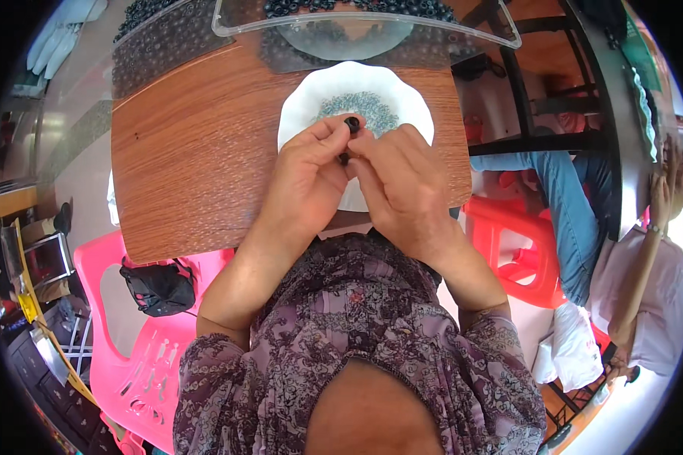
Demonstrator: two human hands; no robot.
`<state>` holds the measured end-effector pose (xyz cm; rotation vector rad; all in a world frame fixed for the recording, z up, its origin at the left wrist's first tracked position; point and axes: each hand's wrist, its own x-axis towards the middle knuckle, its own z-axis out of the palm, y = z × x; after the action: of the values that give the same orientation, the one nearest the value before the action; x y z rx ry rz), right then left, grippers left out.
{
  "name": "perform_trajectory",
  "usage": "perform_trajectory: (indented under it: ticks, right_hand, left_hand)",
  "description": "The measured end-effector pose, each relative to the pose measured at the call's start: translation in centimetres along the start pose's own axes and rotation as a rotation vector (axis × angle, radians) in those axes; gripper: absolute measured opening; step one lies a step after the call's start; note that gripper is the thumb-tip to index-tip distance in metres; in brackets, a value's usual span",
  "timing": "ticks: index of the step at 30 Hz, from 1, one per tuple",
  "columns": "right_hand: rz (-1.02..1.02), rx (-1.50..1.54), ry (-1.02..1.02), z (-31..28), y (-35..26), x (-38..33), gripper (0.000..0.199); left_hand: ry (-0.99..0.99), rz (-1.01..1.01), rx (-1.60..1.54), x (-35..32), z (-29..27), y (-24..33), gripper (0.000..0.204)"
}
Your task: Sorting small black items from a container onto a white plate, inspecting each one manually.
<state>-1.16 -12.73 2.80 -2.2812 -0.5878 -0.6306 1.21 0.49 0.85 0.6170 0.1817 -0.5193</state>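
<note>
My left hand (309, 168) is closed, with a small black ring-shaped part (352, 123) pinched upright between thumb and forefinger. Lower in the same hand, a second dark piece (344, 158) shows between the fingers. My right hand (404, 176) meets it from the other side, thumb and fingertips pressed together close to the black part. Whatever those right fingertips hold is too small or hidden to make out. Both hands are over the near part of a white scalloped plate (296, 97). On the plate lies a heap of tiny clear bluish pieces (360, 108).
Beyond the plate stands a clear plastic bin (239, 29) with many black ring parts; more lie at the far left. The wooden tabletop (182, 152) spreads left. A pink chair (140, 356) holds a black bag (158, 287). At right are a red stool (512, 243) and another person (649, 280).
</note>
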Motion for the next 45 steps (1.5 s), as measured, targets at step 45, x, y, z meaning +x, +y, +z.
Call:
perform_trajectory:
  ticks: [45]
  right_hand:
    - [0.302,0.163,0.016,-2.0,0.1,-0.8,0.016]
  left_hand:
    - [-0.107,-0.101,-0.196,1.1,-0.6,-1.3,0.021]
